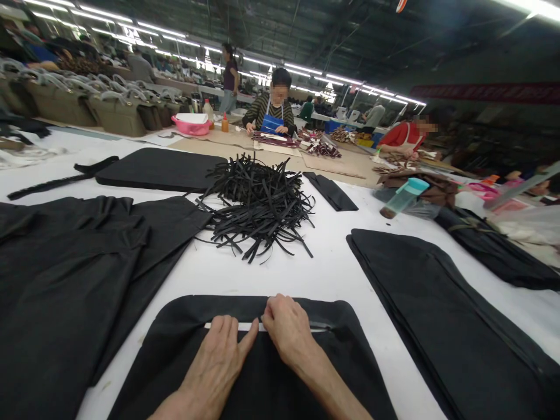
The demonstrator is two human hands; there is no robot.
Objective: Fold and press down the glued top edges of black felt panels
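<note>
"What's nearest my camera?"

"From here I see a black panel [262, 388] at 6 o'clock on the white surface [280, 277], with both hands on its far part."

"And the hands themselves?"

"My left hand [219, 356] lies flat on the panel with its thumb stretched toward the other one, beside a long slit [245, 326] that shows white. My right hand [286, 326] has its fingers curled at the slit's far edge; I can't tell whether they pinch the material."

"Take the hands as the clock's centre. What's around them?"

"Overlapping black sheets [79, 280] spread between 9 and 10, partly creased. A stack of black panels [437, 303] lies at 3. Straight out at 12 I have a loose heap of narrow black strips [262, 204]."

"Past those?"

"A clear bottle with a teal lid [405, 197] lies tilted at 2, a small folded black piece [331, 191] at 1, and a black rounded-corner slab [161, 169] at 11, just beside the heap."

"Farther still?"

"At 12 a co-worker in a striped top and blue apron [272, 119] has both hands at some maroon pieces. A pink basin [191, 125] sits toward 11, and beyond its left side stand rows of olive-brown handbags [116, 114]."
</note>
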